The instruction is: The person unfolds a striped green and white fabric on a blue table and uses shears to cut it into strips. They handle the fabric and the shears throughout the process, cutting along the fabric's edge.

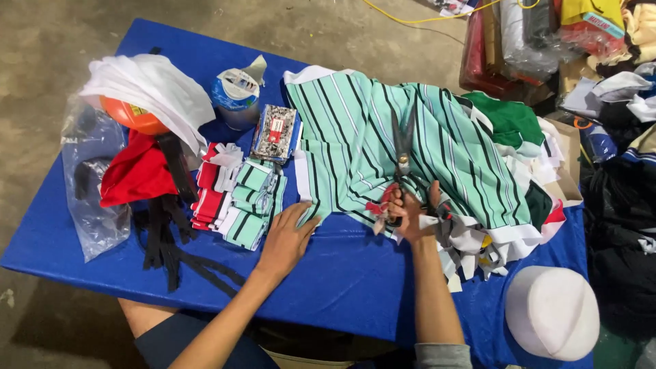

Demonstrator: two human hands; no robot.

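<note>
Blue table [355, 273]: right hand [410, 212] grips scissors [402, 154].

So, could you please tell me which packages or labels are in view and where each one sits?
Patterned flat packet: left of the striped fabric, rectangular, speckled grey with a red label.
Tape roll: behind the packet, round, blue and white.
Clear plastic bag: table's left edge, crumpled.
Red-labelled package: top right pile.

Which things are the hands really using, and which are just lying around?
In use:
- right hand holding the scissors
- left hand pressing the striped green fabric

Lying about:
- white cap
- tape roll
- red cloth
- black straps
- folded fabric pieces
</note>
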